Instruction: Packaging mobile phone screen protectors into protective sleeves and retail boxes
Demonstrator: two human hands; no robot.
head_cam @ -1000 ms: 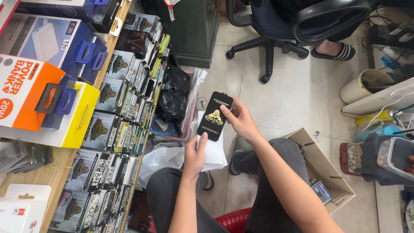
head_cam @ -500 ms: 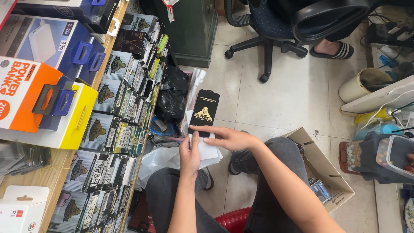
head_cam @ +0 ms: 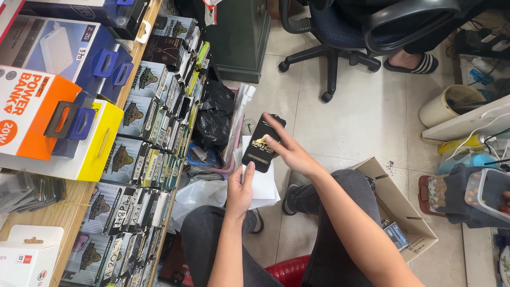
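Note:
A slim black packet with gold print (head_cam: 258, 151) is held upright over the floor in front of my knees. My left hand (head_cam: 240, 192) grips it from below together with a stack of white sheets (head_cam: 262, 185), thumb on the packet's lower end. My right hand (head_cam: 286, 150) lies across the packet's front with its fingers spread and touching the print near the top.
A wooden shelf (head_cam: 64, 215) at left carries boxed power banks (head_cam: 37, 114) and rows of similar packets (head_cam: 151, 119). Black bags (head_cam: 212, 114) lie on the floor beside it. An open cardboard box (head_cam: 396, 212) sits at my right knee. An office chair (head_cam: 340, 32) and another person's sandalled foot (head_cam: 411, 61) are beyond.
The packet has tilted and shifted right. My right hand rose from the packet's lower edge and now lies across its front near the top.

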